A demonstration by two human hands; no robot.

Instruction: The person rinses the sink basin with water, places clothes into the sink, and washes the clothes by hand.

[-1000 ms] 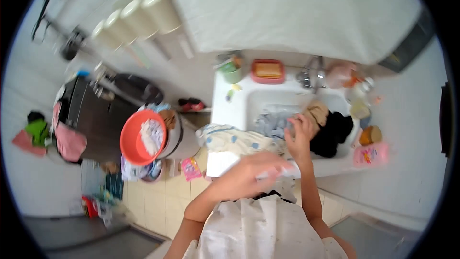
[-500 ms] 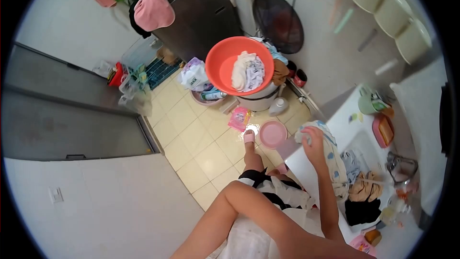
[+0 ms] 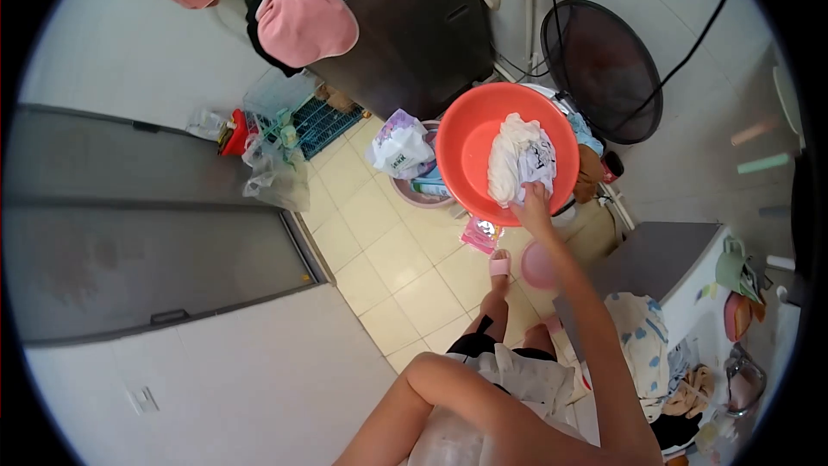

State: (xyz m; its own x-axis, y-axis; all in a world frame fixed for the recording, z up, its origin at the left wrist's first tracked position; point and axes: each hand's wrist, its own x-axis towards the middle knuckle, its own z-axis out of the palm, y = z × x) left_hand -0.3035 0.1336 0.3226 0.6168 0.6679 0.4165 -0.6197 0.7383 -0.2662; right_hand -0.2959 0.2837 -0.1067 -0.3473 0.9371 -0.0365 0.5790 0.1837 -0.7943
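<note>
A red-orange basin (image 3: 463,142) holds two bunched pieces of laundry: a cream cloth (image 3: 509,155) and a white garment with dark print (image 3: 538,160). Reaching over the near rim, my right hand (image 3: 532,204) has its fingers closed at the lower edge of the white garment. The laundry partly hides the fingertips. My left arm (image 3: 431,380) is bent at the bottom of the view, and its hand does not show. On the washbasin counter to the right lies a cream cloth with blue spots (image 3: 642,336), apart from both hands.
Below the red basin a pink basin (image 3: 539,265) and a pink packet (image 3: 479,235) lie on the tiled floor (image 3: 405,267). A dark washing machine (image 3: 414,26) stands behind. The counter (image 3: 690,302) bears a green cup (image 3: 733,263) and several clothes. A grey sliding door (image 3: 147,242) is at left.
My right hand has left the blue-spotted cloth on the counter and moved left and forward to the laundry in the red basin. The camera view has shifted too.
</note>
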